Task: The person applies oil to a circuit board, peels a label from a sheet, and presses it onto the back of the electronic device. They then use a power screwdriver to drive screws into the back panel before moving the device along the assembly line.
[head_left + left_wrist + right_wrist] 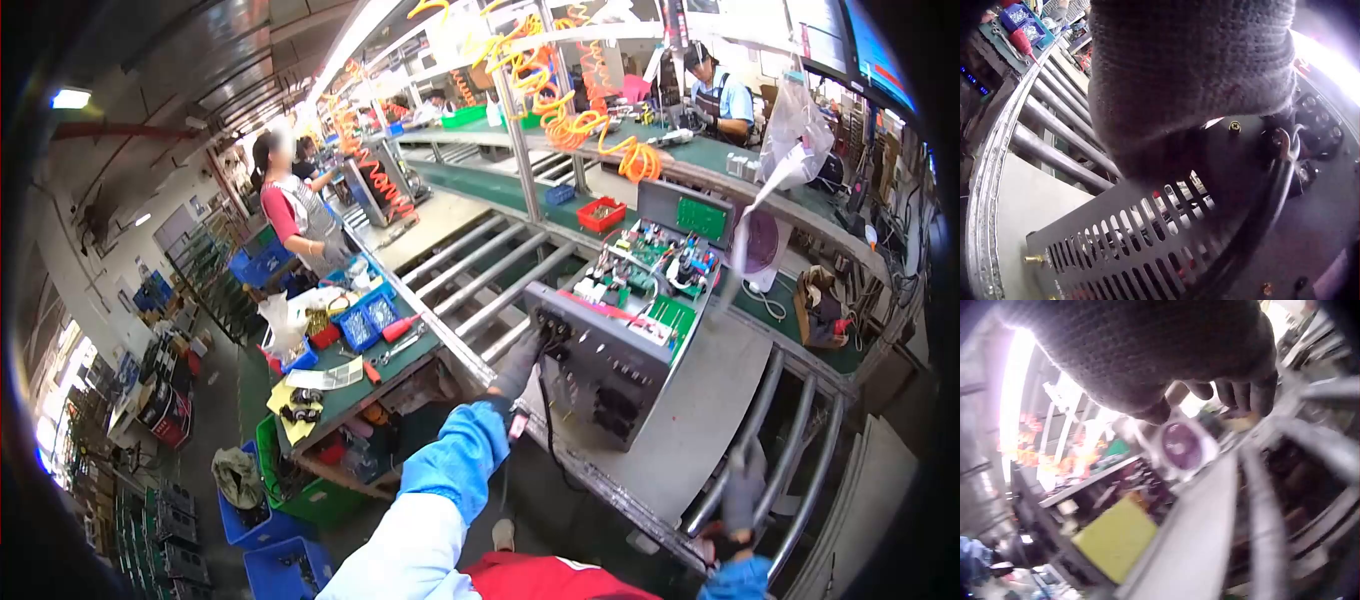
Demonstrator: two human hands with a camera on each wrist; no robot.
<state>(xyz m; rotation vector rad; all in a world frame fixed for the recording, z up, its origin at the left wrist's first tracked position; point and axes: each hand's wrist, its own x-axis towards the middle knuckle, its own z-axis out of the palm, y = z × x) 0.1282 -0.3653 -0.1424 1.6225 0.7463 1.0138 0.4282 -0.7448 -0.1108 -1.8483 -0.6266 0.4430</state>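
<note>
An uncovered metal chassis (pixel 600 370), with circuit boards (pixel 655 270) inside and a dark end panel, stands on the conveyor. My gloved left hand (pixel 517 365) is at the left edge of that panel, beside a black cable (pixel 545 410). In the left wrist view the grey glove (pixel 1191 69) lies close over the panel's vent slots (pixel 1129 225), and its fingers are hidden. Off to the right, my gloved right hand (pixel 742 490) hangs over the rollers, blurred. The right wrist view shows its fingers (pixel 1263 394) loosely bent with nothing in them.
Metal rollers (pixel 490 280) run behind the chassis, with more rollers (pixel 790 450) on the right. At left a green bench (pixel 400 365) bears blue screw bins (pixel 368 320) and tools. A red bin (pixel 601 214) sits behind. Another person (pixel 295 205) stands at far left.
</note>
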